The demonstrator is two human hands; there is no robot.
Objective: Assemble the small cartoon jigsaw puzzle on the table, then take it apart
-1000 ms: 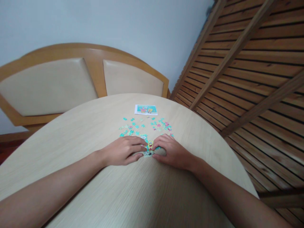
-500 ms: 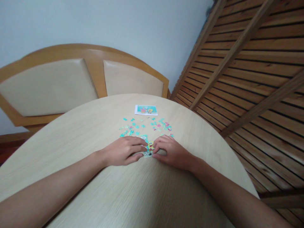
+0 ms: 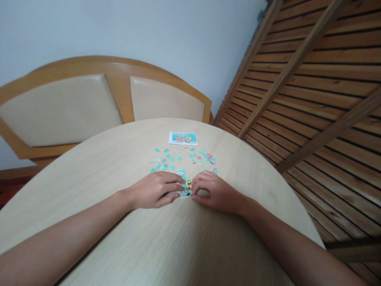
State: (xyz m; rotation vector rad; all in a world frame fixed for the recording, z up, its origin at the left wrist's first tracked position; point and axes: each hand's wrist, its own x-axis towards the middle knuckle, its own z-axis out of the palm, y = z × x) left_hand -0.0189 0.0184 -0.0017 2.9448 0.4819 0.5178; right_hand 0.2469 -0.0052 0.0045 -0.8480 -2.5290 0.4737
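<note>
A partly joined jigsaw puzzle lies flat on the table, showing a yellow square cartoon character against teal. My left hand rests palm down at its left side, fingers stretched out and fingertips on the pieces, covering part of them. From the right, my right hand curls its fingers and thumb against the puzzle's right edge, with a gap inside the curl. Loose teal and pale jigsaw pieces lie scattered beyond the left hand. Another loose group, teal with some pink pieces, lies beyond the right hand.
Past the pieces lies a picture card with pink and yellow cartoon characters. The round wooden table has a padded wooden headboard behind it. Wooden slats rise on the right beside a pale wall.
My right thumb has shifted slightly lower, widening the gap below its index finger. The left hand stays practically where it was on the puzzle, and the loose pieces have not moved.
</note>
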